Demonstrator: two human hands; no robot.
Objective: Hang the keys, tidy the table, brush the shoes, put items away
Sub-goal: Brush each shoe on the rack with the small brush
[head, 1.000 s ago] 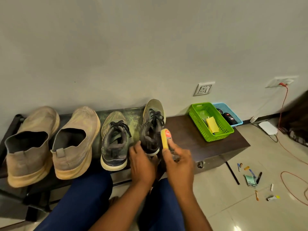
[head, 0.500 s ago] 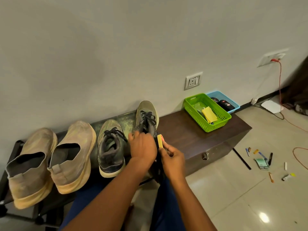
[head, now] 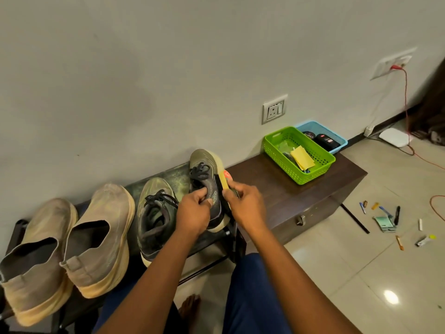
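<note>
Brushing now: the right hand (head: pixel 248 204) grips a yellow shoe brush (head: pixel 225 182) with its bristles against the outer side of the laced grey sneaker (head: pixel 204 174), just right of the frame's centre.
Left hand: the left hand (head: pixel 193 214) pinches the collar of that sneaker, holding it tipped up on the dark rack (head: pixel 168 174).
Other shoes: its mate (head: pixel 156 210) sits just left of it; a tan slip-on pair (head: pixel 67 242) fills the lower left, looking dusty, so I judge it not yet brushed.
Table: the brown bench (head: pixel 277 189) at centre right carries a green basket (head: pixel 298 156) with yellow paper in it and a blue basket (head: pixel 322 136) touching it behind, holding dark items.
Left to do: small items (head: pixel 385 220), pens and bits, lie scattered on the floor tiles at right, so the putting away looks unfinished.
Keys: none that I can make out; whether they are hung, I cannot tell.
Progress: probably around midway, with brushing under way.
</note>
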